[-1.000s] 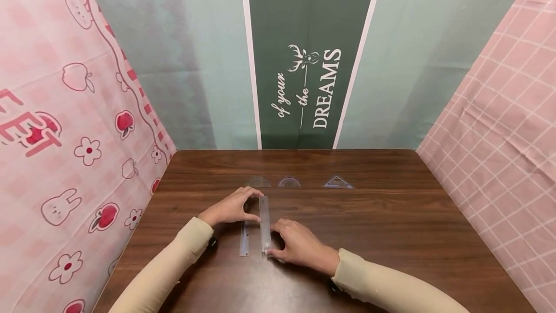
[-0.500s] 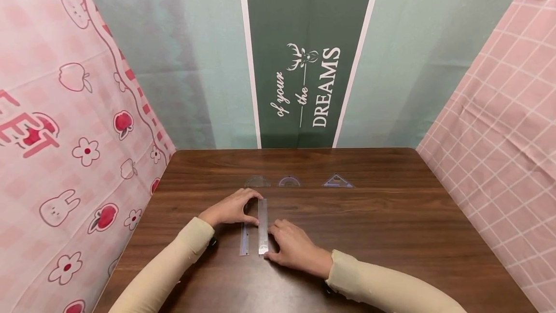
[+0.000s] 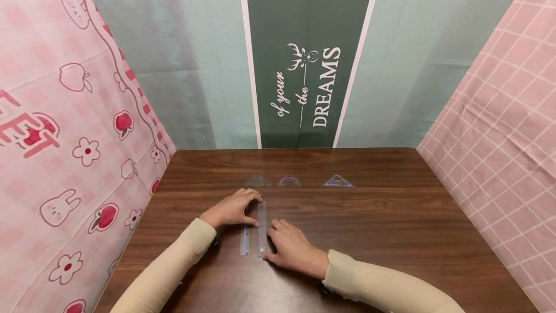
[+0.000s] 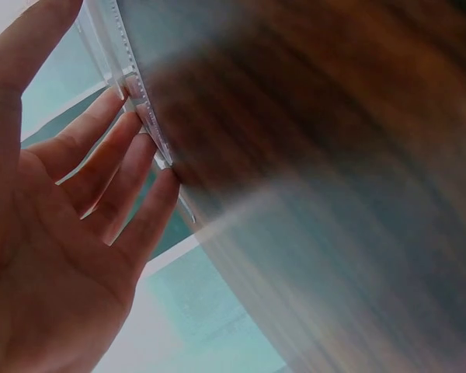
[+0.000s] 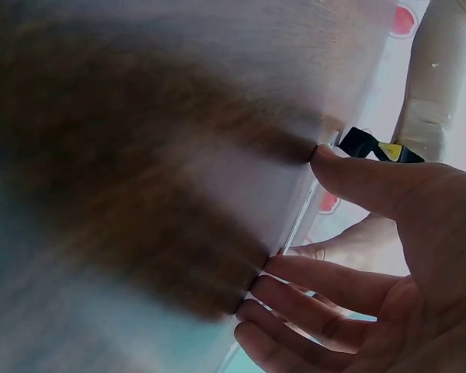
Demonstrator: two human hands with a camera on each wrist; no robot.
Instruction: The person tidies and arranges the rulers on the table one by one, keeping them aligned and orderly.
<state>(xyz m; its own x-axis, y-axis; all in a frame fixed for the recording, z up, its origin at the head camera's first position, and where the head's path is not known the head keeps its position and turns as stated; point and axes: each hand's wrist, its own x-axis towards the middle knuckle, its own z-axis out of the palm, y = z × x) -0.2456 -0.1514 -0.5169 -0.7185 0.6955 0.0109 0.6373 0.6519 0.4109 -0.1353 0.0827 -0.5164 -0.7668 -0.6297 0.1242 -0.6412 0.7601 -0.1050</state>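
Observation:
A clear ruler lies lengthwise on the wooden table between the two hands. My left hand touches its far end with a fingertip, and the thumb is at its left edge. In the left wrist view the slightly bent fingers reach the clear plastic. Along the near right side is my right hand, its thumb by the ruler's near corner and its other fingertips at the tabletop. A second clear ruler with a blue stripe lies to the left, its far part hidden under my left hand.
Farther back on the table lie a clear protractor, a purple-marked protractor and a set square in a row. Cloth hangings surround the table at the back, the pink left side and the right.
The ruler between the hands has gone from held tilted to flat on the table, shifting slightly left and nearer. The right hand has moved a little left and its hold has loosened.

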